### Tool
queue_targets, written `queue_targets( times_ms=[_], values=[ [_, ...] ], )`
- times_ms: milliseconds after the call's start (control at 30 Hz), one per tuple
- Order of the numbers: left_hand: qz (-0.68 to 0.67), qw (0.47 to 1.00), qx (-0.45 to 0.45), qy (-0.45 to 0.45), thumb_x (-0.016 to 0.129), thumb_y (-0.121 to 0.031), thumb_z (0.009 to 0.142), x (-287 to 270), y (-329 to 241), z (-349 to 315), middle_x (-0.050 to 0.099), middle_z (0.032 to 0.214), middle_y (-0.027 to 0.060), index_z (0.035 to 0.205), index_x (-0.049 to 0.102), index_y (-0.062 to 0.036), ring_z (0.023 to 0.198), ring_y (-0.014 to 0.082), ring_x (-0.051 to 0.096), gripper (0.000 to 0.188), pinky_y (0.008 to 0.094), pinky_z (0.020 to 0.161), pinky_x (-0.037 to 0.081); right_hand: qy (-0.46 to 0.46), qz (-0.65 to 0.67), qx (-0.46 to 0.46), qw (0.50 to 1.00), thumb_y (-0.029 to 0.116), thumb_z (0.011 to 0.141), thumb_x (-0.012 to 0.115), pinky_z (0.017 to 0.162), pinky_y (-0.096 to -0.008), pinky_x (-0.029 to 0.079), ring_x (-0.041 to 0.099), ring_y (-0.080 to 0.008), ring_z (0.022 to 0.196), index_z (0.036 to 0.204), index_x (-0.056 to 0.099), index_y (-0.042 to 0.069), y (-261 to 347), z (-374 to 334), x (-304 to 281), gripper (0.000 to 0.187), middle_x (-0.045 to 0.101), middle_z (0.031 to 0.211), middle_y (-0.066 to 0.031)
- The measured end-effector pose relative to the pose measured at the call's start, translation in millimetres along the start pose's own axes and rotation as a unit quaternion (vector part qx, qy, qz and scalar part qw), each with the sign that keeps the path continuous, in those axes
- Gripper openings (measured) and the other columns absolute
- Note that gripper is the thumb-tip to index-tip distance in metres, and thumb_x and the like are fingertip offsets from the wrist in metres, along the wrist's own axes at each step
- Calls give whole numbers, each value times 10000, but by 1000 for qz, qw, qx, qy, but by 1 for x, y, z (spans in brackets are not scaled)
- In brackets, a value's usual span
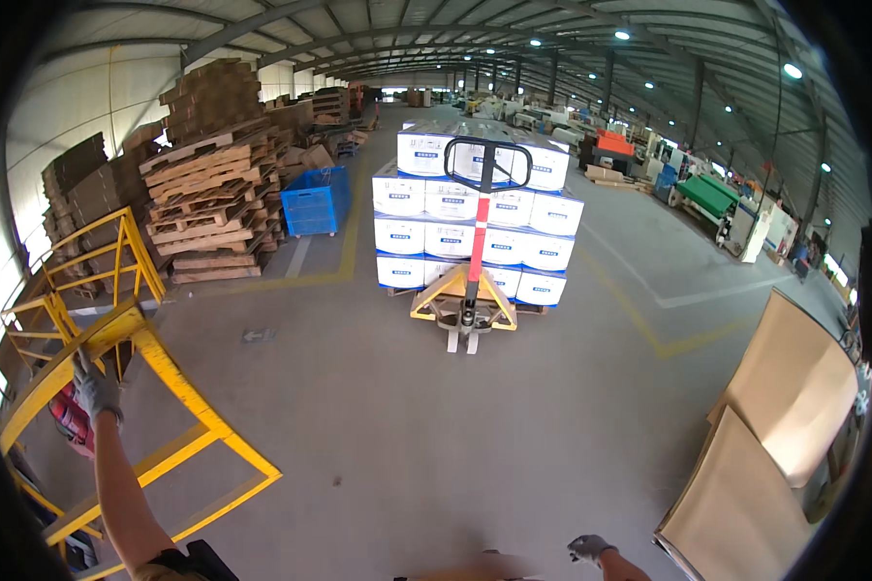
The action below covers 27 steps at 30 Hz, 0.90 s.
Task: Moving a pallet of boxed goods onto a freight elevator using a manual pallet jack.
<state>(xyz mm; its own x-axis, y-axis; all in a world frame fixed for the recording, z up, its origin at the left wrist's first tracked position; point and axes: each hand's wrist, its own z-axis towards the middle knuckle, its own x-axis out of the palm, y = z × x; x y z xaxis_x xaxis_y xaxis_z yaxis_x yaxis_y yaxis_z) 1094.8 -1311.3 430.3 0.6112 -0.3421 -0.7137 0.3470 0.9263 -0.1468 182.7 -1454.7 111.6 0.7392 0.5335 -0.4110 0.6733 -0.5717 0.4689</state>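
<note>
My left hand point(96, 389), in a grey glove, is at the yellow metal railing point(181, 380) on the left, its fingers closed on the upper bar. My left forearm reaches up to it from the lower edge. Near the bottom, right of the middle, my right hand point(588, 549) also wears a grey glove; its fingers are curled and nothing shows in them. Ahead stands a pallet jack point(475, 261) with a black loop handle and a red-and-white shaft. Behind it, white cartons point(400, 235) with blue labels are stacked on a pallet.
Wooden pallets point(213, 198) are piled at the left beside a blue bin point(315, 201). Large brown cardboard sheets point(785, 387) lean at the right. Machines, one with a green cover point(709, 195), line the far right. Yellow lines point(639, 324) mark the grey floor.
</note>
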Motion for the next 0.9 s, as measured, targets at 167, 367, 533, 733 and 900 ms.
queue_targets(
  times_ms=[167,367,533,733,900],
  values=[
    [60,955,114,267,532,-468,831,144,-111,-48,428,1357,124,1322,425,-115,1258,286,397,614,425,1007,354,4,-119,-21,993,266,832,602,755,-328,525,647,-189,825,1013,639,43,105,96,-78,290,665,913,-86],
    [151,667,408,605,358,-511,877,210,-249,-173,459,1359,-20,1310,474,-258,1279,193,392,515,390,1069,282,-74,-331,-224,914,395,812,562,785,-361,494,640,-266,847,1002,656,162,258,249,-175,315,670,937,-101],
    [74,637,220,735,320,-575,879,197,-382,-207,360,1429,-40,1340,433,-270,1323,216,317,564,403,1086,261,-156,-293,-254,909,356,814,516,787,-389,481,616,-343,879,965,625,102,492,239,-264,315,646,933,-160],
    [127,533,394,738,333,-569,877,341,-424,-226,356,1433,-12,1329,449,-262,1330,235,303,558,393,1090,245,-181,-278,-431,839,301,828,555,757,-385,485,630,-307,846,958,633,80,715,290,-323,268,649,868,-162],
    [63,597,293,744,384,-590,844,353,-602,-176,369,1423,26,1329,448,-233,1326,245,309,606,416,1079,262,-244,-275,-527,766,284,810,601,797,-377,478,608,-300,893,977,632,78,839,328,-372,268,631,945,-137]
  ],
)
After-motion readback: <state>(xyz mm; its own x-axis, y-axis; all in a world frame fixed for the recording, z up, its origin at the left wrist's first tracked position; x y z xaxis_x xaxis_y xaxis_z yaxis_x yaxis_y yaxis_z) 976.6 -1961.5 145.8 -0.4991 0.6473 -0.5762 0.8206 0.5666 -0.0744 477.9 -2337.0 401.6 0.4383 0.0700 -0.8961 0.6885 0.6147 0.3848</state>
